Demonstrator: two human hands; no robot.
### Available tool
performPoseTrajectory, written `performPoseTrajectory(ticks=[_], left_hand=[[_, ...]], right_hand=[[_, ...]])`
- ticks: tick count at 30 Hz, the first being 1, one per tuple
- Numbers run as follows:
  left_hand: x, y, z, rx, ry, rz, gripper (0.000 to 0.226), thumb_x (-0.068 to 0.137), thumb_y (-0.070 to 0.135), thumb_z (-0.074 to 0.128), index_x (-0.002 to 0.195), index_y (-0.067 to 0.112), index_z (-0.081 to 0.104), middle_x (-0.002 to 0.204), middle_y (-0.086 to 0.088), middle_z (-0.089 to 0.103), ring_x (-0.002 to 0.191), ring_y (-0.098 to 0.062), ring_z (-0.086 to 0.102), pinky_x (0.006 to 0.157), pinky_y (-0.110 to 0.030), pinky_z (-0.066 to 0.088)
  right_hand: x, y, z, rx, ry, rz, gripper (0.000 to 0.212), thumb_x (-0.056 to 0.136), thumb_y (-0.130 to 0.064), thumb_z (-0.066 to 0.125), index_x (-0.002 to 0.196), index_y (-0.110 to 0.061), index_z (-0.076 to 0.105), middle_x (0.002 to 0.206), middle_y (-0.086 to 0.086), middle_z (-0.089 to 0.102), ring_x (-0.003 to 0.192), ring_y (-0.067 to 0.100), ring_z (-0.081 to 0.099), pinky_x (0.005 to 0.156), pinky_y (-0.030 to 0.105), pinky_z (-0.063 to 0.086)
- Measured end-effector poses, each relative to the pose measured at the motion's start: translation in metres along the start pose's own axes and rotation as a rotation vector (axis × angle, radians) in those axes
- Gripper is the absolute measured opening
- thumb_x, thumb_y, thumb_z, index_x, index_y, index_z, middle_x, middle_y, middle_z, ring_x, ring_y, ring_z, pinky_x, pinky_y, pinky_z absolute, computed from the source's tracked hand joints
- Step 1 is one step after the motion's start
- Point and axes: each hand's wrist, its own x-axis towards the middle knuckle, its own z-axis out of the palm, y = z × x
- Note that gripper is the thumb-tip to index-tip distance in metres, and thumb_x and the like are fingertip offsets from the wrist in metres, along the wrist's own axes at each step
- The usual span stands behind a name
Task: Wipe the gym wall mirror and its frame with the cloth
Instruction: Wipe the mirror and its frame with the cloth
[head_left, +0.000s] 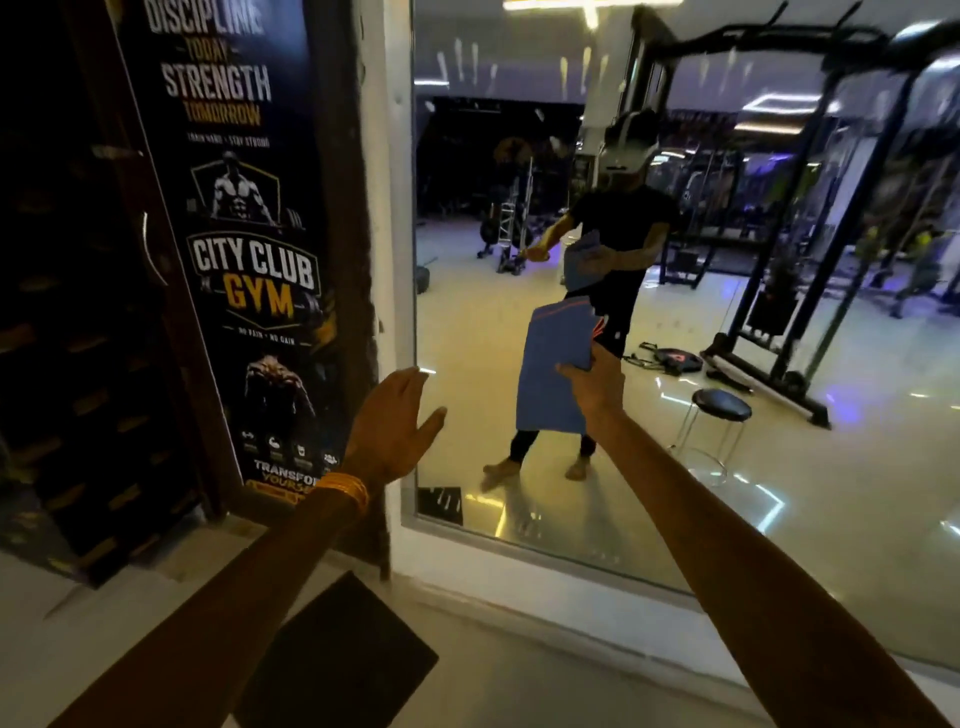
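Mirror (675, 364) fills wall R of gym poster (244, 249), pale frame (400, 208) along its L edge. Blue cloth (553, 374) hangs in front of glass, pinched in R hand (597, 384) grip. L hand (395, 426) open, fingers spread, empty, near frame.

Both bare forearms reach forward from the near edge, converging toward the middle. The left hand (392, 421) is open and empty, fingers together and extended, thumb spread to the right, its back toward the camera; yellow bangles (347, 488) ring its wrist. The right hand (597, 382), farther out and slightly higher, pinches a blue cloth (556, 364) that hangs down.
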Motion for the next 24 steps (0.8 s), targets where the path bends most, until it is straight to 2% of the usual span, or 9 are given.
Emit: performPoseTrajectory(ticks=[6, 9, 12, 14, 15, 17, 20, 22, 24], left_hand=[[0.139, -0.082, -0.021, -0.025, 0.027, 0.106, 0.075, 0.099, 0.057, 0.043, 0.157, 0.010, 0.037, 0.165, -0.013, 0.034, 0.154, -0.030, 0.028, 0.119, -0.030, 0.014], [0.211, -0.117, -0.039, -0.045, 0.045, 0.155, 0.078, 0.097, 0.058, 0.039, 0.158, 0.010, 0.036, 0.166, -0.012, 0.033, 0.155, -0.029, 0.026, 0.119, -0.028, 0.010], [0.282, -0.145, -0.052, -0.053, 0.083, 0.205, 0.077, 0.098, 0.058, 0.039, 0.159, 0.011, 0.035, 0.167, -0.010, 0.032, 0.156, -0.028, 0.025, 0.119, -0.028, 0.009], [0.322, -0.155, -0.059, -0.064, 0.104, 0.248, 0.080, 0.094, 0.059, 0.037, 0.158, 0.010, 0.036, 0.166, -0.010, 0.033, 0.156, -0.028, 0.026, 0.119, -0.028, 0.010], [0.341, -0.157, -0.064, -0.070, 0.115, 0.269, 0.082, 0.094, 0.061, 0.035, 0.158, 0.010, 0.036, 0.166, -0.011, 0.033, 0.156, -0.029, 0.026, 0.119, -0.028, 0.009], [0.380, -0.161, -0.074, -0.087, 0.163, 0.326, 0.088, 0.092, 0.068, 0.029, 0.157, 0.008, 0.039, 0.164, -0.012, 0.036, 0.155, -0.030, 0.028, 0.120, -0.029, 0.011], [0.438, -0.163, -0.087, -0.067, 0.281, 0.434, 0.082, 0.096, 0.063, 0.033, 0.153, 0.005, 0.044, 0.161, -0.016, 0.041, 0.152, -0.035, 0.034, 0.121, -0.037, 0.018], [0.472, -0.159, -0.095, -0.089, 0.355, 0.466, 0.076, 0.099, 0.058, 0.037, 0.153, 0.004, 0.044, 0.160, -0.016, 0.042, 0.152, -0.035, 0.034, 0.122, -0.039, 0.020], [0.505, -0.154, -0.104, -0.150, 0.402, 0.469, 0.079, 0.099, 0.061, 0.033, 0.154, 0.006, 0.042, 0.162, -0.015, 0.041, 0.152, -0.033, 0.033, 0.124, -0.042, 0.021]], right_hand=[[0.105, -0.045, 0.082, -0.031, 0.156, -0.074, 0.031, 0.096, -0.001, 0.066, 0.125, 0.007, 0.061, 0.124, 0.024, 0.066, 0.112, 0.040, 0.060, 0.072, 0.023, 0.035], [0.158, -0.072, 0.112, -0.073, 0.239, -0.116, 0.025, 0.097, -0.002, 0.064, 0.119, 0.008, 0.062, 0.117, 0.026, 0.066, 0.108, 0.042, 0.061, 0.073, 0.032, 0.036], [0.210, -0.106, 0.131, -0.111, 0.328, -0.159, 0.028, 0.097, -0.001, 0.061, 0.125, 0.004, 0.059, 0.120, 0.024, 0.064, 0.110, 0.040, 0.059, 0.088, 0.049, 0.043], [0.242, -0.127, 0.138, -0.129, 0.401, -0.237, 0.011, 0.095, 0.004, 0.055, 0.101, -0.003, 0.060, 0.095, 0.019, 0.063, 0.087, 0.035, 0.057, 0.074, 0.045, 0.037], [0.258, -0.141, 0.141, -0.133, 0.452, -0.293, 0.018, 0.094, 0.007, 0.052, 0.086, -0.009, 0.054, 0.079, 0.011, 0.055, 0.072, 0.027, 0.050, 0.067, 0.039, 0.031], [0.289, -0.174, 0.143, -0.238, 0.569, -0.436, 0.027, 0.094, 0.008, 0.047, 0.081, -0.015, 0.048, 0.070, 0.001, 0.044, 0.063, 0.016, 0.039, 0.059, 0.031, 0.024], [0.340, -0.217, 0.140, -0.537, 0.761, -0.648, 0.014, 0.102, -0.007, 0.050, 0.094, -0.015, 0.058, 0.089, 0.008, 0.054, 0.077, 0.010, 0.047, 0.067, 0.025, 0.033], [0.368, -0.237, 0.143, -0.544, 0.795, -0.717, 0.004, 0.101, -0.017, 0.060, 0.105, -0.017, 0.061, 0.103, 0.010, 0.056, 0.083, 0.010, 0.050, 0.074, 0.030, 0.041], [0.395, -0.242, 0.159, -0.677, 0.732, -0.762, 0.036, 0.089, -0.007, 0.069, 0.123, -0.012, 0.062, 0.116, 0.020, 0.055, 0.101, 0.028, 0.052, 0.082, 0.047, 0.046]])
